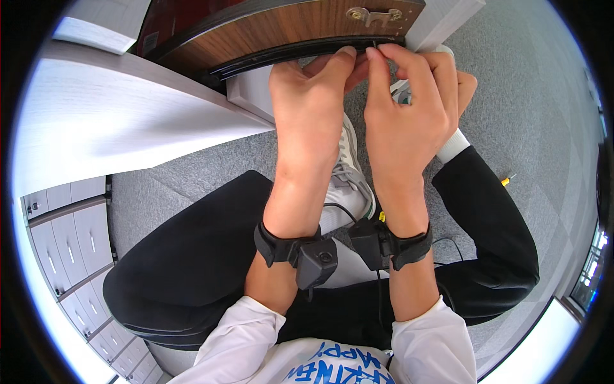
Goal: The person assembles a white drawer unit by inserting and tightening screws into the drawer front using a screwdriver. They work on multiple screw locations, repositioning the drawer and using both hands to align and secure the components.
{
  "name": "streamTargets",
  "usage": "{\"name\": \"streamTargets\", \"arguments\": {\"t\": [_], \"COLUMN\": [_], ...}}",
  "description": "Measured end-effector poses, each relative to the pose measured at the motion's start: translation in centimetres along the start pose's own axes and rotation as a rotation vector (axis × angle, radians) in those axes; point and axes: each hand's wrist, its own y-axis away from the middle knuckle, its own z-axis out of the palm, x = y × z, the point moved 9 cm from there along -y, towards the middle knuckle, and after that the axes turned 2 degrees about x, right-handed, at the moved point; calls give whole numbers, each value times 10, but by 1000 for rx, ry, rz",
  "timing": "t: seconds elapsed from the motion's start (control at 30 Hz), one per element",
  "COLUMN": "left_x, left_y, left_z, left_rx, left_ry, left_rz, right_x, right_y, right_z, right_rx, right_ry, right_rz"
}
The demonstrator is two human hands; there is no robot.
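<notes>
A wood-grain board (268,40) with a black strip (275,59) along its near edge lies at the top of the view. My left hand (306,109) is closed at that edge, its thumb against the black strip and its other fingers curled out of sight below. To its right, my right hand (409,112) makes a pinch of thumb and forefinger at the strip's right end. A thin dark piece, perhaps a screw, shows at those fingertips; it is too small to name surely. A brass-coloured metal bracket (375,16) is fixed on the board's far side.
Pale wood panels (128,115) stand at the left. My crossed legs and sneakers (348,169) are below the board. A yellow-handled tool (507,180) lies on the grey carpet (505,96) at the right. Drawer cabinets (70,243) line the far left. Black devices with cables are strapped to both wrists.
</notes>
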Motion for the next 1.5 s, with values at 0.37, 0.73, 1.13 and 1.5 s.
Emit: {"name": "streamTargets", "arguments": {"t": [0.37,0.73,1.13,1.5], "left_x": [-1,0,0,-1], "left_y": [-1,0,0,-1], "left_z": [-1,-1,-2,0], "left_rx": [10,4,3,-17], "left_ry": [6,13,-7,-24], "left_rz": [7,3,-5,-27], "right_x": [1,-1,1,13], "right_y": [-1,-2,-2,8], "right_z": [0,0,-2,-10], "right_rx": [-2,-32,-51,-80], "right_ry": [-10,19,-24,-122], "right_rz": [33,20,43,57]}}
